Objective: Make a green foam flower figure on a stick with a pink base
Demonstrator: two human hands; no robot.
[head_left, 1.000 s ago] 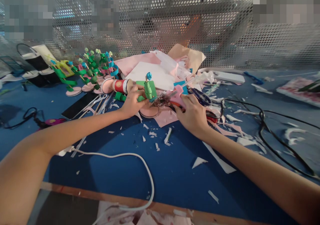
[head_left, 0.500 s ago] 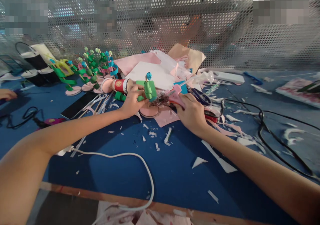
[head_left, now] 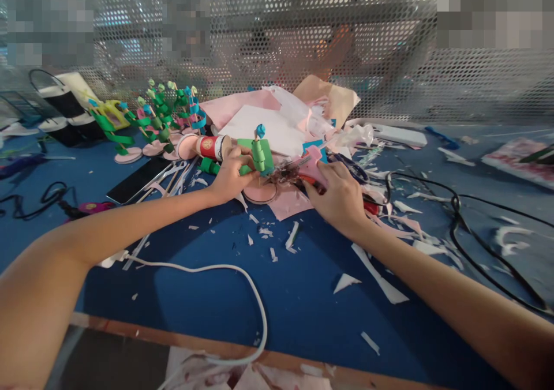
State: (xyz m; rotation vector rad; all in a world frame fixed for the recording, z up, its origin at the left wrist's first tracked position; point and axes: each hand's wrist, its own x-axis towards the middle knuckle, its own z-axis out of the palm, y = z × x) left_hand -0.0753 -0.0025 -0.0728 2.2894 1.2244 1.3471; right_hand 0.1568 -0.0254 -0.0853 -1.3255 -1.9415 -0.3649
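Note:
My left hand [head_left: 230, 176] is closed, its fingertips pinching a paper plant [head_left: 258, 154] made of rolled green paper with a blue curled bud on top. The plant stands upright just over a round pink disc [head_left: 260, 192]; whether the two touch is hard to see. My right hand [head_left: 340, 197] is wrapped round a pink hot glue gun [head_left: 312, 165] with an orange trigger. Its nozzle points left, close to the plant's base, where cluttered scraps hide the tip. Behind the plant lies a green paper square [head_left: 266, 156]. A red paper cup [head_left: 212, 147] rests on its side beside my left hand.
Several finished paper plants [head_left: 161, 119] stand at the back left, near a black phone [head_left: 138, 180]. A white cable [head_left: 216, 267] crosses the front, black cables [head_left: 456, 222] the right. Paper scraps [head_left: 346, 282] litter the blue table; a perforated metal screen [head_left: 277, 49] rises behind.
My right hand and the glue gun have shifted slightly right, away from the plant. My left hand keeps its hold. Another person's hand at the left edge has gone out of view.

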